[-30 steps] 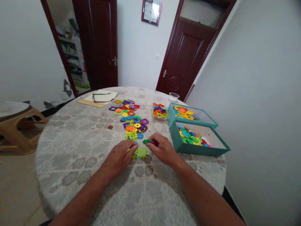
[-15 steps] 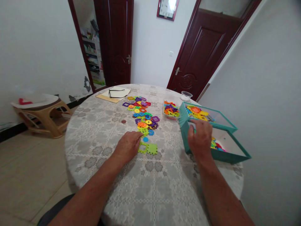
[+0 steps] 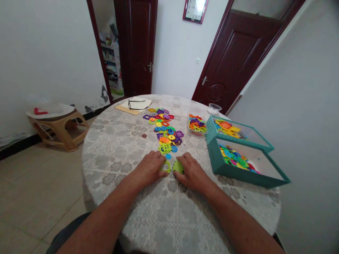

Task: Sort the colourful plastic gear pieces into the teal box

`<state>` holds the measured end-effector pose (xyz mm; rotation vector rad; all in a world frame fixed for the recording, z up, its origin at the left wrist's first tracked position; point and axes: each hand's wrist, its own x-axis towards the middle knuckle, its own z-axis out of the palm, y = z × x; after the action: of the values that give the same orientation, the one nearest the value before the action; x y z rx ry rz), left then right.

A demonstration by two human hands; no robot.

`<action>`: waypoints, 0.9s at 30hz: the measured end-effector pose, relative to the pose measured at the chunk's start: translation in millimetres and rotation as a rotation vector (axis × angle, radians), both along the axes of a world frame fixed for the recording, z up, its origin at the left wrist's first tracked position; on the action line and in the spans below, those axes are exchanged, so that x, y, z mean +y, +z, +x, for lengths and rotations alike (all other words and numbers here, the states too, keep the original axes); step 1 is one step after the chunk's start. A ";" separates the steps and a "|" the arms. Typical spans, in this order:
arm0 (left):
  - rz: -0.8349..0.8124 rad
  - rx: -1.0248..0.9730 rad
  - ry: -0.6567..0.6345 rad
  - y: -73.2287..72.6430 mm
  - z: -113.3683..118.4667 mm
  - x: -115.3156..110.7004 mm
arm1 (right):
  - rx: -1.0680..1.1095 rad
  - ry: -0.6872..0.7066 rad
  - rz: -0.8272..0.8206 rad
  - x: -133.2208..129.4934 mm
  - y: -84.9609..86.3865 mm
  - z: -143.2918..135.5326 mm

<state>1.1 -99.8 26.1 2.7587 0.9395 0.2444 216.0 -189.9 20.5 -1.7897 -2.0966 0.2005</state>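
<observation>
My left hand pinches a light-green square frame piece with a notched edge, low over the table. Opposite it, my right hand grips a solid light-green notched square, its thumb on the near edge and fingers on the far one. A narrow gap separates the two squares. Just beyond them lies a small blue disc. Farther back, a spread of colourful notched plastic pieces runs away from me, with a green piece at its near end.
To the right stand a teal box of mixed pieces and, behind it, a second teal compartment. A clear tub with more pieces sits beside them. Glasses rest on paper at the far left; a clear bowl is at the back.
My right hand has come from the teal box to the solid green square, which is now apart from the frame piece. My left hand has closed around the frame. The view has shifted slightly.
</observation>
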 end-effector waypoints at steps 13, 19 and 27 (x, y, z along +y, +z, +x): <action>0.004 -0.236 0.029 -8.6 15.7 -9.6 | 1.041 0.030 -0.163 15.6 -23.0 -10.7; 0.052 -0.372 -0.072 -9.0 15.8 -12.6 | 1.068 0.015 -0.199 9.7 -4.4 -8.2; 0.191 -0.402 0.065 -0.2 1.7 -0.1 | 0.300 -0.299 0.190 3.8 88.7 90.2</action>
<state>2.7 -99.9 25.9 2.6876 0.9344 0.9034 306.2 -186.1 109.2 -1.8036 -1.5691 0.1696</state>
